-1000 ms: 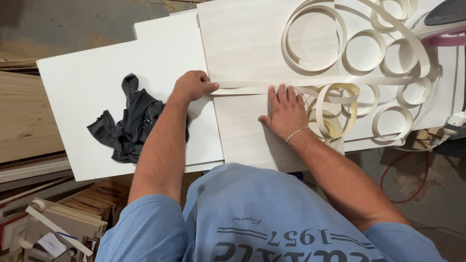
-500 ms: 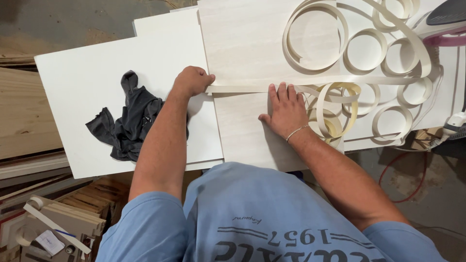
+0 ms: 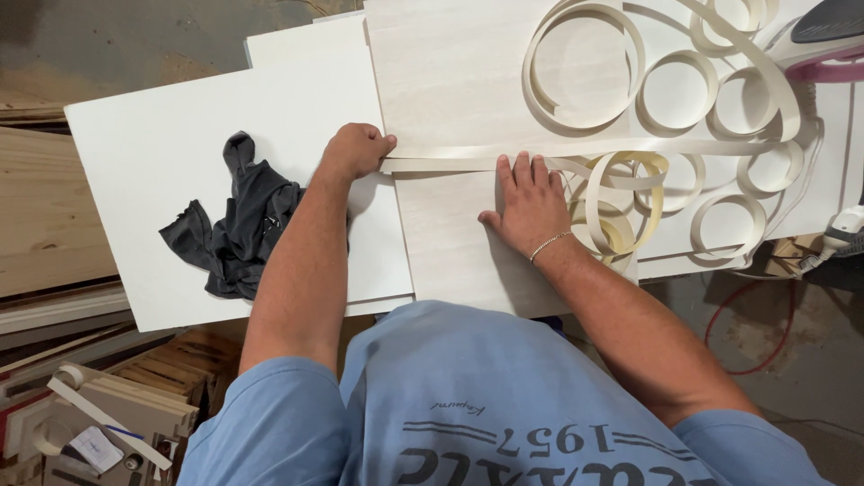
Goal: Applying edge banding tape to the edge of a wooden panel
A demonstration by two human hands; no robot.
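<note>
Holding the strip [image 3: 450, 158] taut along the panel [image 3: 459, 243] edge is the step in hand, judged from how the hands lie. The left hand [image 3: 355, 150], at centre-left of the frame, has its grip closed on the free end of the strip, just past the panel's left corner. The right hand [image 3: 531, 202], at centre, lies flat with fingers spread, palm on the panel face and fingertips touching the strip; its grip is open and clasps nothing. The strip runs level from the left hand toward the right of the frame, where it joins the loose coils [image 3: 684, 117] lying over the boards in the upper right. To do this well, keep the left-hand pull in line with the edge, so the strip does not wander up or down. Press with the right fingertips only where the strip already sits true. Leave a little overhang at the left corner. Watch the coils: a loop that snags would likely drag the strip off line. An iron [image 3: 823, 40] sits at the upper right corner of the frame, partly cut off. A dark cloth [image 3: 238, 225] lies crumpled on the white board [image 3: 162, 162] at left, apart from both hands.
</note>
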